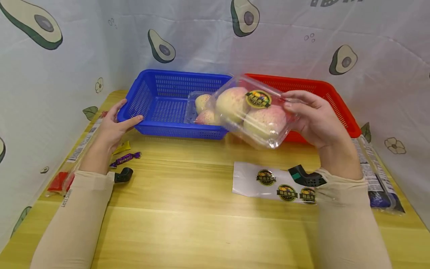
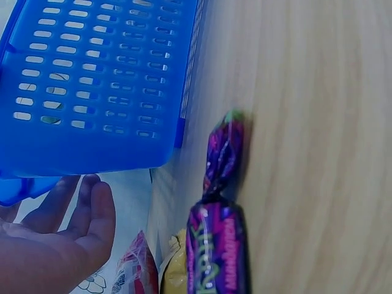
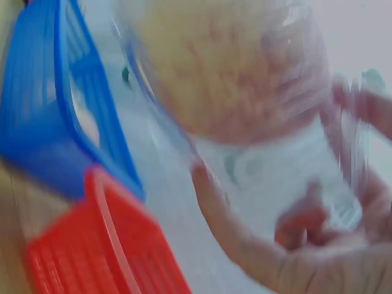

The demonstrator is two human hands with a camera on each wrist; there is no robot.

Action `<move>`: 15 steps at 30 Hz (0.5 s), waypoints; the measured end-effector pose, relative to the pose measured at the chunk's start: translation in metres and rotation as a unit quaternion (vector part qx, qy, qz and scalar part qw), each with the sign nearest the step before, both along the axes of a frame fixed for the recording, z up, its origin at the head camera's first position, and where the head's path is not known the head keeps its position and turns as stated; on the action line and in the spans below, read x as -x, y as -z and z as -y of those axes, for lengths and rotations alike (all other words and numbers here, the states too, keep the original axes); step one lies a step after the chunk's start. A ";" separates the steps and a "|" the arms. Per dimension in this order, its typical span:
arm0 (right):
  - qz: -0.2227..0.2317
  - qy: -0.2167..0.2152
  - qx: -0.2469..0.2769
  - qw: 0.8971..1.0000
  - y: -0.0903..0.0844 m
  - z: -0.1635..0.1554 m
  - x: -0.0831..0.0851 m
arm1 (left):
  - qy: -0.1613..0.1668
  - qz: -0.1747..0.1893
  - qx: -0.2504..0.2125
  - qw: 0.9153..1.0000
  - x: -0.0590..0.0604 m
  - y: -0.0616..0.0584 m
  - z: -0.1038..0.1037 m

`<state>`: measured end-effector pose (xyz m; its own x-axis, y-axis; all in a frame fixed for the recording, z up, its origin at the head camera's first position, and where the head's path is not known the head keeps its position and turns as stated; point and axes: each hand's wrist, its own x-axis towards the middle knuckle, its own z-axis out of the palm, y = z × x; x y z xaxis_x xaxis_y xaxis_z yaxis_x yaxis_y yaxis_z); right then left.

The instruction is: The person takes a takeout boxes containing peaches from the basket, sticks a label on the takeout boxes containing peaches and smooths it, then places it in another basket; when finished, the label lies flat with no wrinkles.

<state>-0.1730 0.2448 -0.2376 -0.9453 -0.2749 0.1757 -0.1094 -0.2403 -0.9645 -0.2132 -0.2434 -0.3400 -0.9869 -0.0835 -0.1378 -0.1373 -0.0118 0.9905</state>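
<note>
Your right hand [image 1: 315,119] grips a clear clamshell box of peaches [image 1: 252,112] by its right end, holding it tilted in the air above the gap between the blue basket [image 1: 161,104] and the red basket [image 1: 336,101]. Your left hand [image 1: 115,125] clasps the blue basket's left corner, thumb on the front rim. A second clamshell [image 1: 201,108] lies inside the blue basket. A purple candy [image 1: 125,159] lies on the table [image 1: 184,216] beside your left wrist.

Purple candy [image 1: 125,159], sticker sheet [image 1: 268,182], red basket [image 1: 336,104]
</note>
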 end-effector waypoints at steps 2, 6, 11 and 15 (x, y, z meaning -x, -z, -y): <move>0.055 0.076 -0.014 0.995 -0.006 -0.011 0.009 | 0.000 0.002 0.003 1.000 0.000 -0.001 0.000; 0.155 0.179 -0.038 0.971 -0.008 -0.028 0.032 | 0.000 0.008 0.002 1.000 -0.001 -0.001 0.000; 0.215 0.246 -0.111 0.939 0.002 -0.032 0.060 | 0.002 0.007 0.012 1.000 -0.001 -0.001 0.001; 0.229 0.235 -0.208 0.921 0.016 -0.025 0.075 | 0.002 0.008 0.024 1.000 -0.001 -0.001 0.000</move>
<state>-0.2477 0.2701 -0.2535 -0.9255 0.2311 -0.3002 0.3352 0.1302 -0.9331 -0.2118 -0.2435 -0.3394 -0.9849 -0.0854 -0.1504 -0.1539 0.0359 0.9874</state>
